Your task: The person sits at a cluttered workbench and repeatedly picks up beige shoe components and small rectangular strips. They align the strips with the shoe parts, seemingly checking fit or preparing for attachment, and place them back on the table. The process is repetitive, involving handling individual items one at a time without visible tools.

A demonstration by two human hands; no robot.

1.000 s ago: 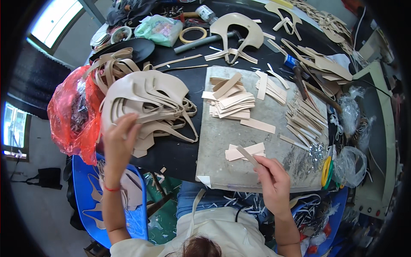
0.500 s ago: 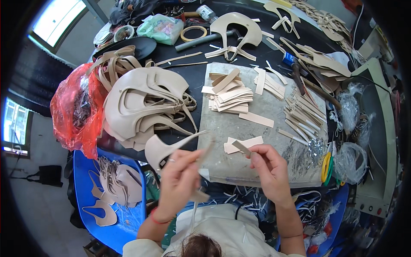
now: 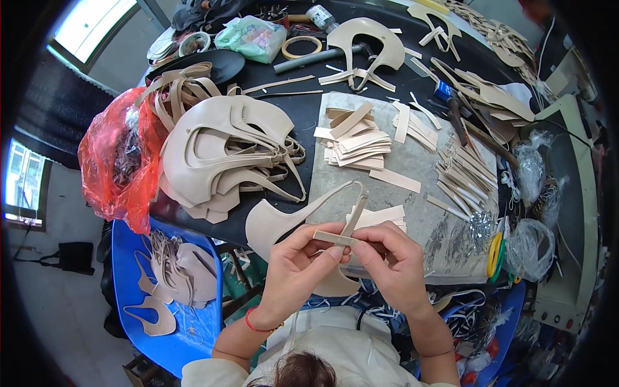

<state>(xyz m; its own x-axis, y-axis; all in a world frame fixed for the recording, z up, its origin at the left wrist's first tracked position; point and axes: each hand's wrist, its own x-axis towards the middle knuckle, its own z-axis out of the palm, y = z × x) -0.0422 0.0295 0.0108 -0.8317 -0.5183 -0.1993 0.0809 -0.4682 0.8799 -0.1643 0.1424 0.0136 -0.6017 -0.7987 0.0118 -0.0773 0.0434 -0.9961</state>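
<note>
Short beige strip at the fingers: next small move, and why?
Probably fold the strip around the band: it lies crosswise at the band's lower end, its left end sticking out unfolded, while the left hand and right hand both pinch close to the crossing.

The left one of two fisheye cameras worn side by side on the head looks steeply down and forward over the workbench [image 3: 264, 109], its far part towards 12 o'clock. Dark hair [image 3: 304, 371] intrudes at 6 o'clock, very near the lens. The left hand [image 3: 300, 261] and right hand [image 3: 389, 261] sit just below centre, at close working range. The wide view reaches a window [image 3: 90, 27] at 10 o'clock and a metal housing [image 3: 574, 226] at 3 o'clock, inside a black curved rim.
</note>
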